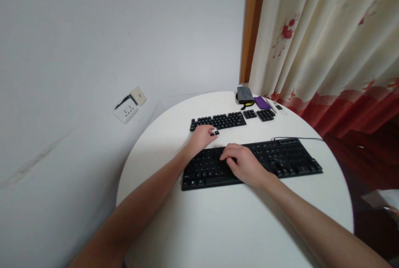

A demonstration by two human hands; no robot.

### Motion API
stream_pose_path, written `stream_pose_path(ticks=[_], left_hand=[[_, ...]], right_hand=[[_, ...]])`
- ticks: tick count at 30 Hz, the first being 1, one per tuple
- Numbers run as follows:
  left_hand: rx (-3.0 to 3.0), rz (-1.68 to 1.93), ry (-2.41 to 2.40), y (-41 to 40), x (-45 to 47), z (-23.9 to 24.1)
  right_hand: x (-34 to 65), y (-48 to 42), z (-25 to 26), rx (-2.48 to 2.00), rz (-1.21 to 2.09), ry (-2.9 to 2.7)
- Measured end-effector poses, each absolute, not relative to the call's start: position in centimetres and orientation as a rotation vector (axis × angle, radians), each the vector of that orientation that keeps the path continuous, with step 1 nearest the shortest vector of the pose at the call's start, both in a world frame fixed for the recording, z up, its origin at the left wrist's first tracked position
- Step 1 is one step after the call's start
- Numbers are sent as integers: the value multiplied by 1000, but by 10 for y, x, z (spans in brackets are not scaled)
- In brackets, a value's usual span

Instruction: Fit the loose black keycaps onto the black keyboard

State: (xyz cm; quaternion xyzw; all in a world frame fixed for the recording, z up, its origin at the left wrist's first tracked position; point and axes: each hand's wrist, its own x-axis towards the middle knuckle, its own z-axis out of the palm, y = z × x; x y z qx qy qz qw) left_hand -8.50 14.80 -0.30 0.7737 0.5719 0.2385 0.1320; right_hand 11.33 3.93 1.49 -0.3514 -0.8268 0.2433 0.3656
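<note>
- Head view: my keyboard [215, 181] lies on the white counter [174, 230], its long front edge toward me, both my arms reaching in over it.
- My left grip [203, 137] is past the keyboard's back edge, thumb and finger by a loose cap [212, 134]; I cannot tell whether they are clamped on it or just around it.
- A second cap [217, 133] lies just beside that one.
- My right grip [240, 162] is over the middle of the keyboard, fingers bent, thumb near the forefinger; what is between them, if anything, is hidden, so I cannot tell whether it is clamped.
- Off the keyboard: a long block of caps [230, 121] in neat rows behind it, then a small block [249, 114] and a number block [265, 114] to its right. By my judgement, most of the set lies there.
- On the keyboard: caps along the front row, the space bar among them, and seemingly some toward the right end. Much of the rest looks bare, though it is too dark to count.
- So I judge the split well advanced but not complete; whether caps are coming off or going back, I cannot tell.
- Beyond the blocks sit a grey pouch [245, 95] and a purple cloth [262, 102], both out of my reach's way.
</note>
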Motion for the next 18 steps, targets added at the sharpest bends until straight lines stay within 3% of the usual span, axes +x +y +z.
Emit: stream_pose_path(ticks=[9, 18], left_hand=[[2370, 639, 1613, 147, -80, 4], [2478, 606, 1349, 61, -92, 36]], right_hand=[[115, 41, 14, -924, 593, -2100], [114, 45, 12, -1089, 541, -2039]])
